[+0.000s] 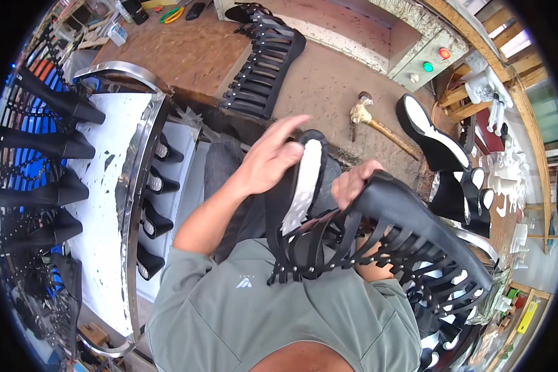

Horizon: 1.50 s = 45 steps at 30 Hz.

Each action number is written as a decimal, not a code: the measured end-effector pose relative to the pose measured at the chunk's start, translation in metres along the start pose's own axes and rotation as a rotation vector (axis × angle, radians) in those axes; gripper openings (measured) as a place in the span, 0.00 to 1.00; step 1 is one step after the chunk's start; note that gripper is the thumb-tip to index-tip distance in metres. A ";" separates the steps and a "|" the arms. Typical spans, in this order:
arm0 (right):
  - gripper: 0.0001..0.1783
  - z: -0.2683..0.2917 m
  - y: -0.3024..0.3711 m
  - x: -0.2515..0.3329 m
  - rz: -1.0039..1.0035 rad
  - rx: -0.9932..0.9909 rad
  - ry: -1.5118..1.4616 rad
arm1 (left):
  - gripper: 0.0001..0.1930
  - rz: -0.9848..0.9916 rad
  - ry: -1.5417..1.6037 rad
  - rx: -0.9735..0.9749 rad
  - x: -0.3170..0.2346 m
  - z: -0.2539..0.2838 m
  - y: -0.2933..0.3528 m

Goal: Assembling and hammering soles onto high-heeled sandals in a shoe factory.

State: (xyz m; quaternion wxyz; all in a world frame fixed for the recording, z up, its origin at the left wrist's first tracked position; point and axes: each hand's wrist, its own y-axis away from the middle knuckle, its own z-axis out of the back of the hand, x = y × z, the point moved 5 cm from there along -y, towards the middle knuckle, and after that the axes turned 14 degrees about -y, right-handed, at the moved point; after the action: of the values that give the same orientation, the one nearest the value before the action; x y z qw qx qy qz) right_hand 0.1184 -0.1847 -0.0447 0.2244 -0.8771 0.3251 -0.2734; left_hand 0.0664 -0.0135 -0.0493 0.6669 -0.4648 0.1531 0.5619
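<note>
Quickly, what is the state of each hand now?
Left hand: open, thumb at the edge of the long white insole.
Right hand: closed, holding the tall black strappy leather boot.

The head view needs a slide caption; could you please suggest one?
Left hand at white-faced sole, right hand holding strappy black upper.

The black boot (387, 197) looks like smooth leather with a soft sheen; the white strip (307, 177) is matt. The hammer handle (394, 139) is wood, the desk (319, 80) scuffed, the rack frame (121, 68) glossy metal, the shirt (279, 316) matt cloth.
</note>
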 end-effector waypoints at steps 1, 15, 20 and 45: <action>0.18 -0.022 -0.008 -0.007 -0.057 -0.032 0.033 | 0.30 0.067 0.188 0.172 -0.005 -0.003 -0.002; 0.24 -0.053 -0.004 -0.037 -0.247 -0.101 0.658 | 0.13 0.020 0.110 0.183 -0.059 0.039 0.014; 0.29 -0.063 -0.014 -0.044 -0.232 -0.119 0.734 | 0.30 0.062 0.225 0.246 -0.044 0.050 0.025; 0.16 -0.054 -0.003 -0.018 -0.051 -0.216 0.715 | 0.45 -0.241 0.018 0.065 -0.065 0.044 0.040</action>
State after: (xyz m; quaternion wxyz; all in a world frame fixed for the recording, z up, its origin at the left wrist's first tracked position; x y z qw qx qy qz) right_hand 0.0743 -0.1823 -0.0084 -0.0040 -0.7527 0.3878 -0.5320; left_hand -0.0042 -0.0207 0.0033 0.7429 -0.4629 0.1202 0.4684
